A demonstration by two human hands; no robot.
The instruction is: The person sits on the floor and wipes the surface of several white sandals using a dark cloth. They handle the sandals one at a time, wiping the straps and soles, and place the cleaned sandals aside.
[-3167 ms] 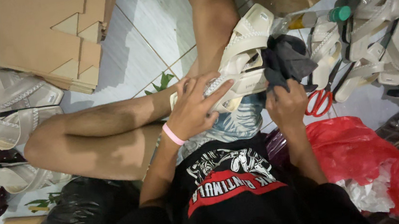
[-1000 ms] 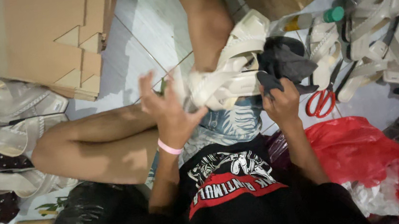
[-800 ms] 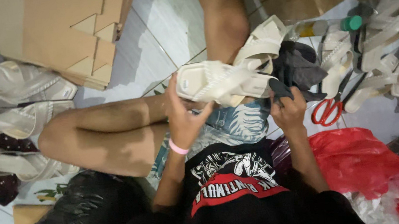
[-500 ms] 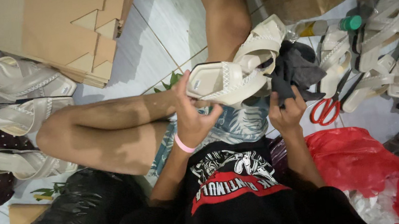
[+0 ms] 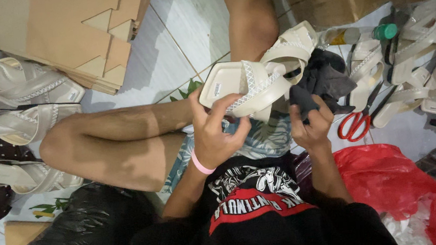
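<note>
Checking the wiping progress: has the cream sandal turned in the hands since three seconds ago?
Yes. The cream sandal now shows its insole and points left, away from the red scissors.

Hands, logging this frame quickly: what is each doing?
Left hand: closed on cream sandal.
Right hand: closed on dark cloth.

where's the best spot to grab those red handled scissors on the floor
Probably by the red handle loops of the scissors, coming from above on the near side. They lie flat on the floor with the loops clear, while the dark blades run up under the cream sandals, so that end is crowded.
</note>
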